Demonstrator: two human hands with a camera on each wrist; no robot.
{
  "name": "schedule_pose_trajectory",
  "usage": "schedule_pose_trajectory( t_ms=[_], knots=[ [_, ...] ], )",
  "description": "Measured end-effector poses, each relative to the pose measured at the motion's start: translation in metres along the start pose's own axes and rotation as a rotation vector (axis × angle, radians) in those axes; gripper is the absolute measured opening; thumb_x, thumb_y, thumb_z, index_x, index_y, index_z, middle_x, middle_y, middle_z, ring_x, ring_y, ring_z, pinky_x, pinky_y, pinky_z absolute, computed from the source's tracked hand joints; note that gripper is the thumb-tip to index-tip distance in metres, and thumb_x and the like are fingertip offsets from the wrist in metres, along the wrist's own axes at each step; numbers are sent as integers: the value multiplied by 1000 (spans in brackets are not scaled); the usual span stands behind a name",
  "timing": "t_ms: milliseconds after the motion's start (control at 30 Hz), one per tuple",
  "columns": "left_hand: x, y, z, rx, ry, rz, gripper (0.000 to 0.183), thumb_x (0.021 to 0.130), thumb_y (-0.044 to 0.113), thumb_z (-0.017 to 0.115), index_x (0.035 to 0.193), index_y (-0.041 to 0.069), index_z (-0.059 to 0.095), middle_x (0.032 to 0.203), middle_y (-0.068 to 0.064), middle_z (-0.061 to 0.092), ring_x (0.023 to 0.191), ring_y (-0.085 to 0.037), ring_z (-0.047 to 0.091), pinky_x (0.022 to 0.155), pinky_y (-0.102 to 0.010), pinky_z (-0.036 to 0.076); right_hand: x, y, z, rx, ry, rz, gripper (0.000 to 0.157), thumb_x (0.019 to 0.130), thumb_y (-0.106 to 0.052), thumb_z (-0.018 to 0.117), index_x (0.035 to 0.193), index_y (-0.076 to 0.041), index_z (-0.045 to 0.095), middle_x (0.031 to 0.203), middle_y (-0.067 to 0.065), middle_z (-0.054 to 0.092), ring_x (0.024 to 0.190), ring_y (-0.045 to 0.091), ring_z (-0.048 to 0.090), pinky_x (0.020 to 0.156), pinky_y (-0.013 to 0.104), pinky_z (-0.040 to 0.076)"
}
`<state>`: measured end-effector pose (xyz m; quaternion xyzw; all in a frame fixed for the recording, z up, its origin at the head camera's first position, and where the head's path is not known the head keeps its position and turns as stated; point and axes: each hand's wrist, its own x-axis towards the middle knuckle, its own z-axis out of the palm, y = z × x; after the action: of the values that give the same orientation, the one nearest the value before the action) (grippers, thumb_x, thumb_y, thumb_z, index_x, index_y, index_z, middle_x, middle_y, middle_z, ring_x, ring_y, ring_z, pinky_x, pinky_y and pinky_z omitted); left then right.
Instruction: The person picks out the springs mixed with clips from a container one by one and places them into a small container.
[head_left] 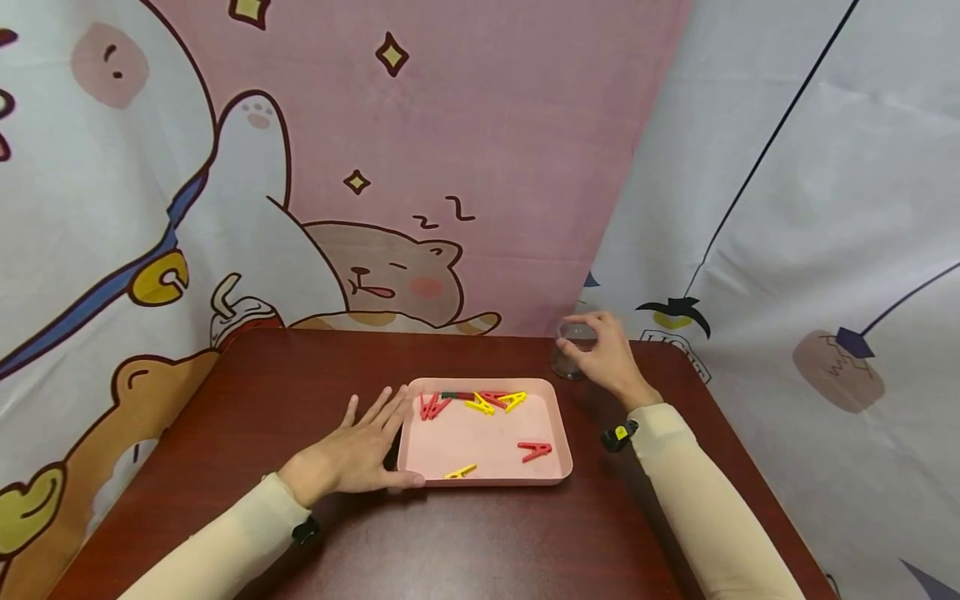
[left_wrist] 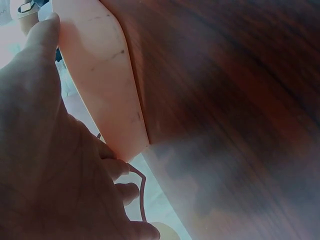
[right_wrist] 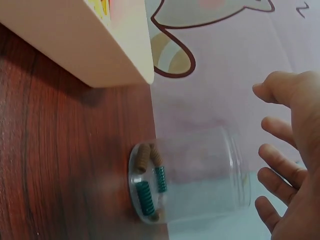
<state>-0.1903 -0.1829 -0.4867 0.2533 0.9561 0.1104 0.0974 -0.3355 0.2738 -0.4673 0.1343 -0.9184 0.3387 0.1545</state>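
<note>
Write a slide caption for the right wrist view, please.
Right hand near a clear cylindrical jar of brown and green coiled springs on a reddish wood-grain table.

In the head view, the table (head_left: 487,542) fills the lower middle of the frame, with cloth (head_left: 525,125) behind it and at both sides. The tray (head_left: 472,442) lies on the table, just below the frame's centre. Inside, most clips (head_left: 480,404) lie along its far edge; a lone clip (head_left: 535,451) lies toward the near right corner, another clip (head_left: 461,472) at the near edge. The left hand (head_left: 360,454) is along the tray's left side. Beyond the far right corner stands the jar (head_left: 570,364), springs (right_wrist: 145,198) at its bottom, the right hand (head_left: 609,358) beside its mouth.
</note>
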Motion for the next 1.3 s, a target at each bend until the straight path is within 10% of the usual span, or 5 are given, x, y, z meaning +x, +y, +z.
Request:
schedule_pose_trajectory(
  t_ms=[1300],
  knots=[
    [-2,3,-1,-1,19,11,134,97,92,67,186,2,22,198,-19,10,183,-49,19,137,-90,14,-4,-72,44,-182,-330,-290,40,102,-29,92,139,-20,84,149,11,71,144,38,62,122,67,50]
  ],
)
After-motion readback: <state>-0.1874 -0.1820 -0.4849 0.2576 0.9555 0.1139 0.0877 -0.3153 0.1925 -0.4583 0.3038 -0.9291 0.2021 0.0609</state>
